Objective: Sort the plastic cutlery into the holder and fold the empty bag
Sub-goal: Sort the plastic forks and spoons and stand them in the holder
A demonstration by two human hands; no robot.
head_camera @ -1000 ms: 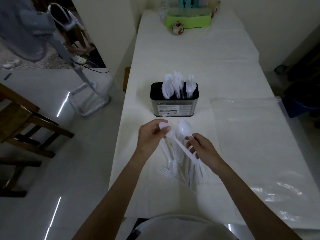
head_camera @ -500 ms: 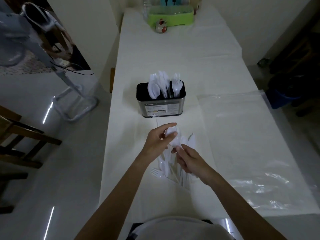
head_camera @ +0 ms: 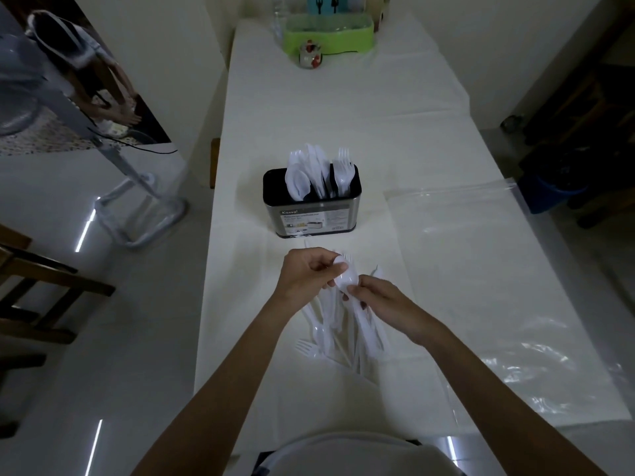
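Observation:
A black and steel cutlery holder (head_camera: 311, 219) stands mid-table with white plastic spoons, knives and forks upright in it. Just in front of it, my left hand (head_camera: 304, 276) holds a bunch of white spoons (head_camera: 345, 278) by their bowls. My right hand (head_camera: 381, 305) pinches the same bunch from the right, its fingertips touching the spoon bowl. Under both hands lies a loose pile of white cutlery (head_camera: 343, 338), with a fork sticking out at its left. A large clear plastic bag (head_camera: 498, 286) lies flat on the table's right half.
The long table (head_camera: 343, 115) has a white cover. At its far end stand a green tray (head_camera: 330, 36) and a small jar (head_camera: 310, 56). A fan stand (head_camera: 137, 201) and a wooden chair (head_camera: 31, 286) are on the floor at left; dark bins are at right.
Both hands have come together and sunk toward the pile; the spoons that were held apart are now gathered into one bunch. The camera has shifted slightly.

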